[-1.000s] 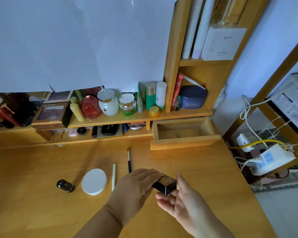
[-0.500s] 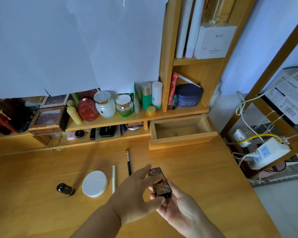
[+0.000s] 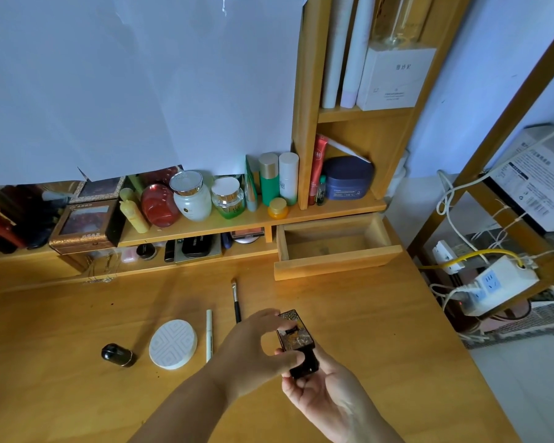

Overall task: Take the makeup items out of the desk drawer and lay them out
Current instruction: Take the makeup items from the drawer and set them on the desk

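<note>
A small black patterned makeup case (image 3: pixel 296 342) is held above the desk by both hands. My right hand (image 3: pixel 323 394) cups it from below, and my left hand (image 3: pixel 256 350) pinches it from the left between thumb and fingers. On the desk to the left lie a thin makeup brush (image 3: pixel 236 300), a white pencil (image 3: pixel 209 334), a round white compact (image 3: pixel 172 343) and a small black cap-shaped item (image 3: pixel 117 354). The wooden drawer (image 3: pixel 336 268) stands pulled open at the back right, and its visible inside looks bare.
A shelf (image 3: pixel 205 230) behind holds several jars, bottles and boxes. Under it sit more compacts. At the right, a power strip (image 3: pixel 496 282) and cables hang beside the desk edge. A white sheet covers the wall.
The case has been turned upright between my hands, and my left hand has shifted from covering its top to pinching its side. The items on the desk stay put.
</note>
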{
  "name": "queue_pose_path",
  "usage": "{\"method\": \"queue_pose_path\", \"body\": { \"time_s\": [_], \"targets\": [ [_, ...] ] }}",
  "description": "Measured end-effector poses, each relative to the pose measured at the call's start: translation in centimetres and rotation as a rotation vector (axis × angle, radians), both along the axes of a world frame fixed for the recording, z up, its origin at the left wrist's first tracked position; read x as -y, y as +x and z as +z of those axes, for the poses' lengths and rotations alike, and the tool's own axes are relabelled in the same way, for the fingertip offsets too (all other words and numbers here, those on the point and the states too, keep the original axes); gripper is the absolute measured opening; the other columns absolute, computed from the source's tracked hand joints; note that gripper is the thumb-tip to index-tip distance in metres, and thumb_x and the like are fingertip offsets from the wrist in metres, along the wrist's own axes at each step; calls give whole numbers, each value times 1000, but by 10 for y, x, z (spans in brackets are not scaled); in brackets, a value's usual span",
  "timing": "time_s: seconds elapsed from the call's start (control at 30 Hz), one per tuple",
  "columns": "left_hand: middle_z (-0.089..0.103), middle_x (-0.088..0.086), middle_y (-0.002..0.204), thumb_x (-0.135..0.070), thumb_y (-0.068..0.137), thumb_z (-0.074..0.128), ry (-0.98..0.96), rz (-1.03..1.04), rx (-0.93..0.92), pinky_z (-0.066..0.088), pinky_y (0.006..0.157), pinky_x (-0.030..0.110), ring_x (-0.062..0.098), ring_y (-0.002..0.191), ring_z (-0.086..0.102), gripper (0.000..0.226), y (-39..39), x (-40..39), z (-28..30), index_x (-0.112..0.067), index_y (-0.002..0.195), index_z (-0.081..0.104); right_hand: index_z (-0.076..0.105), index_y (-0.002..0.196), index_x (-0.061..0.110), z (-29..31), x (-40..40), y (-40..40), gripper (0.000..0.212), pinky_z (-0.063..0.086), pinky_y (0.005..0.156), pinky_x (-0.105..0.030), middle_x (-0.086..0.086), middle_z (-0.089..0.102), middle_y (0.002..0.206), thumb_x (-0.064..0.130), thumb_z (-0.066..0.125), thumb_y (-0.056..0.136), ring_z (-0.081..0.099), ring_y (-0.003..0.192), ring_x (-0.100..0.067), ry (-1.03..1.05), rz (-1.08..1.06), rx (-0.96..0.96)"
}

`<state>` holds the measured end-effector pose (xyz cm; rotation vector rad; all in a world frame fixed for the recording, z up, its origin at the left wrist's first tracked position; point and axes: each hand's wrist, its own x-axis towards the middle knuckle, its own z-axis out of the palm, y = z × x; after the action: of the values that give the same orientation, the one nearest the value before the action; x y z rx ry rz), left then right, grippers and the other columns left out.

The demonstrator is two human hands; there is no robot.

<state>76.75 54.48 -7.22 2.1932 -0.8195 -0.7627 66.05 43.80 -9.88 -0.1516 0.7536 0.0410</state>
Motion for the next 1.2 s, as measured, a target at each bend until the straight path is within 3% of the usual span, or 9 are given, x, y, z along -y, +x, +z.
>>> {"method": "queue_pose_path", "body": {
  "time_s": [0.17, 0.3, 0.37, 0.43, 0.5, 0.57, 0.7, 1.03, 1.2],
  "targets": [
    [63, -30, 99, -37, 84, 62, -59, -26, 90, 43, 81, 11, -11, 95, 56, 19, 16, 5, 16, -38, 103, 66, 62, 116, 10, -8, 4, -5, 37, 55, 68, -40, -28, 66, 95, 23, 54, 82, 61, 72, -32, -81, 84, 47],
    [65, -26, 81, -29, 89, 57, -76, 13, 187, 48, 72, 22, -2, 79, 58, 14, 34, 12, 26, -34, 94, 68, 60, 116, 19, -17, 2, -3, 27, 51, 83, -43, -22, 64, 94, 25, 46, 94, 65, 78, -32, -317, 177, -14],
    [64, -20, 75, -26, 89, 56, -77, 12, 187, 48, 71, 26, 3, 76, 59, 13, 41, 18, 26, -30, 91, 69, 61, 112, 26, -20, -1, 1, 26, 52, 83, -32, -11, 62, 88, 27, 63, 85, 65, 83, -24, -679, 290, -48],
    [64, -17, 76, -25, 90, 56, -69, 18, 160, 50, 73, 29, 7, 77, 60, 14, 47, 24, 24, -26, 94, 69, 60, 104, 30, -25, -5, 5, 29, 48, 71, -13, -1, 59, 88, 27, 67, 76, 60, 83, -12, -1215, 491, -128],
    [66, -14, 77, -24, 90, 56, -62, 46, 110, 51, 76, 32, 9, 79, 61, 13, 53, 30, 21, -26, 94, 69, 53, 114, 30, -30, -10, 10, 40, 47, 67, -12, 4, 51, 97, 32, 64, 75, 56, 84, -7, -1619, 580, -284],
    [68, -10, 76, -24, 90, 56, -64, 78, 68, 52, 79, 37, 11, 79, 62, 12, 58, 33, 15, -27, 92, 68, 45, 126, 27, -33, -14, 15, 52, 47, 67, -15, 7, 44, 102, 39, 59, 77, 55, 85, -8, -1776, 623, -411],
    [69, -7, 76, -22, 90, 57, -69, 108, 21, 53, 80, 40, 12, 77, 63, 14, 64, 36, 4, -31, 86, 66, 53, 105, 25, -42, -16, 23, 36, 50, 66, -19, 7, 41, 98, 43, 55, 73, 52, 86, -10, -1916, 640, -488],
    [66, -10, 81, -22, 90, 56, -97, 117, -6, 52, 83, 40, 12, 84, 62, 23, 72, 39, -12, -42, 79, 57, 33, 140, 22, -55, -20, 25, 69, 46, 87, -19, 6, 43, 120, 57, 47, 82, 50, 106, -9, -1994, 729, -511],
    [67, -4, 92, -20, 91, 55, -106, 124, -11, 51, 85, 40, 14, 90, 61, 15, 72, 39, -15, -25, 102, 64, 32, 140, 22, -52, -21, 24, 69, 45, 87, -19, 6, 42, 118, 57, 47, 83, 50, 104, -8, -2007, 716, -521]
  ]
}}
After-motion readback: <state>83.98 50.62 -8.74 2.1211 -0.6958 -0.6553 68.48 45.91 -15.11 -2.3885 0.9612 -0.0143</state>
